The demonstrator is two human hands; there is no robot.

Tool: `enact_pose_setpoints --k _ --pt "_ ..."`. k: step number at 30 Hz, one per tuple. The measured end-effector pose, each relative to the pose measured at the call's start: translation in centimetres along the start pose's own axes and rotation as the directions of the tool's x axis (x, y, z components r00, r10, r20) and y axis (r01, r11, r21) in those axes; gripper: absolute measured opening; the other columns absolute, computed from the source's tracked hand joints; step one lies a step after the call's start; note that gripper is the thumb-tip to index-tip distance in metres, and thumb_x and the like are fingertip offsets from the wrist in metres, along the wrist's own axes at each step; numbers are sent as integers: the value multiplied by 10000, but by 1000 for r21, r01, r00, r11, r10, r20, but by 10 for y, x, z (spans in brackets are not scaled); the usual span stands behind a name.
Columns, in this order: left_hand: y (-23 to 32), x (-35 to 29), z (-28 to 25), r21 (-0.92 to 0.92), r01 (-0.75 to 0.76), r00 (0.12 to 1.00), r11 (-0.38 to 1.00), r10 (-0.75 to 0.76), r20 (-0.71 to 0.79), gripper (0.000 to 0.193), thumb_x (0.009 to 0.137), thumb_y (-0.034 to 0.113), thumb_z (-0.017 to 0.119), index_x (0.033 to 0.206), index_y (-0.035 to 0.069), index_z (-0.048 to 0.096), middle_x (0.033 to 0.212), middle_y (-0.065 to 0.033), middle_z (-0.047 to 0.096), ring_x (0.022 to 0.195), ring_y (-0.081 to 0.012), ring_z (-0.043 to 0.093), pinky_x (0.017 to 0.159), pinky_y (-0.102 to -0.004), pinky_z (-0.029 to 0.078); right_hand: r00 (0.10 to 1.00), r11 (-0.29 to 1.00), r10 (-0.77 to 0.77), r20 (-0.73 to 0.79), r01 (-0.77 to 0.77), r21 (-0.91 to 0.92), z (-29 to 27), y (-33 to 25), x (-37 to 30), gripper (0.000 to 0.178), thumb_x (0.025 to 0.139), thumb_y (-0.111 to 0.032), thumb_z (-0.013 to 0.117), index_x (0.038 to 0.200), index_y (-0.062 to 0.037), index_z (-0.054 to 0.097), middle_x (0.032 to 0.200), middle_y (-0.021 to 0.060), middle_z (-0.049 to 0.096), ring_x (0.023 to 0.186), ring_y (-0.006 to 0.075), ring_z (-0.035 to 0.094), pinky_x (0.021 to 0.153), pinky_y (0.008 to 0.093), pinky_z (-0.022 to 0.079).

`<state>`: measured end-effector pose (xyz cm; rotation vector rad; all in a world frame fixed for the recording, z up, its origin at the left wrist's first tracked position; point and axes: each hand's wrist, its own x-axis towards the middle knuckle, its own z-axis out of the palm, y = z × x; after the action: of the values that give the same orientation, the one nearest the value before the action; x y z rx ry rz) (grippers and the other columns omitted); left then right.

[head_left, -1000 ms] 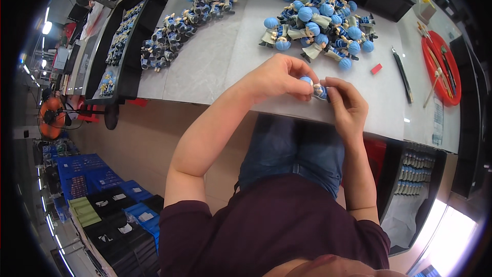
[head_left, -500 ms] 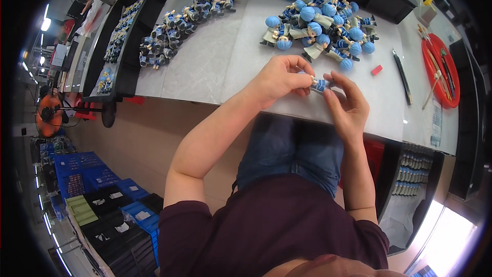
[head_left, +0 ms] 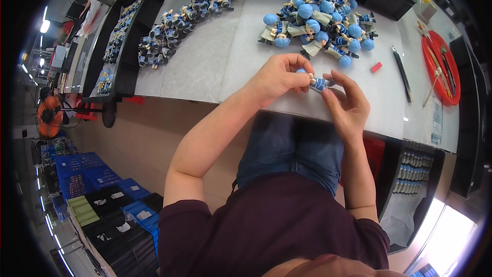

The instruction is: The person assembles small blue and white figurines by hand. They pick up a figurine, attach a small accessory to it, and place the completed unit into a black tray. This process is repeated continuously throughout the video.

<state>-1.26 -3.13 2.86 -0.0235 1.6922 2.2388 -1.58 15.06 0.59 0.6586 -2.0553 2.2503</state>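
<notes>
Between my two hands, above the table's front edge, is a small toy figurine (head_left: 319,83) with a blue-and-white body, lying sideways. My left hand (head_left: 284,77) is closed around its head end, with some blue showing between the fingers. The thumb and fingers of my right hand (head_left: 350,100) pinch the other end, where the legs are partly hidden. Just beyond my hands lies a heap of blue-haired figurines (head_left: 313,18). To the left, a curved row of similar figurine bodies (head_left: 171,30) rests on the white tabletop (head_left: 205,64).
Right of the heap lie a small red block (head_left: 376,66) and a dark pen-like tool (head_left: 402,74). A red oval tray (head_left: 455,92) holds brushes and sticks. Black trays (head_left: 125,46) of figurines stand at the left, and another tray of figurines (head_left: 412,169) is low at the right.
Both hands stay almost in place, still gripping the figurine. Slightly more blue shows at its head end by my left fingers. The whole view has shifted slightly.
</notes>
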Motion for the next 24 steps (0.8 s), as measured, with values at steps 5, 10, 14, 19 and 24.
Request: enact_pose_setpoints --k 5,10,14,19,24 --pt "-6 -2 -2 -24 -33 999 999 33 17 148 731 -4 568 874 27 551 836 -56 593 708 -79 547 619 -209 447 997 997 -77 22 77 13 -1 2 -2 407 731 13 673 1106 42 518 1020 149 576 920 174 575 771 285 494" --pt "-13 -6 -4 -112 -145 983 983 156 96 169 686 -20 547 843 42 538 892 -89 578 729 -97 521 617 -215 433 971 972 -235 47 234 22 -1 4 -2 425 678 20 712 1066 37 542 1001 144 572 871 177 577 709 270 512" --pt "-11 -9 -2 -82 -200 970 976 209 126 190 654 -10 535 835 50 526 893 -98 571 728 -99 508 610 -217 426 940 940 -335 63 338 -38 -2 1 -3 405 628 6 745 998 31 581 947 130 591 803 178 567 644 256 517" --pt "-12 -12 -2 -57 -229 958 972 236 165 205 639 5 549 835 57 519 892 -95 570 750 -94 512 606 -217 426 875 866 -480 65 485 -123 -3 2 -3 417 581 -18 772 960 15 600 869 114 623 773 214 578 623 269 502" --pt "-12 -13 -2 -73 -231 946 970 242 214 215 663 10 617 852 50 522 902 -82 561 850 -123 510 760 -263 421 835 817 -546 69 549 -176 -5 5 -3 435 552 -24 784 947 3 604 859 104 630 763 232 585 627 297 489"
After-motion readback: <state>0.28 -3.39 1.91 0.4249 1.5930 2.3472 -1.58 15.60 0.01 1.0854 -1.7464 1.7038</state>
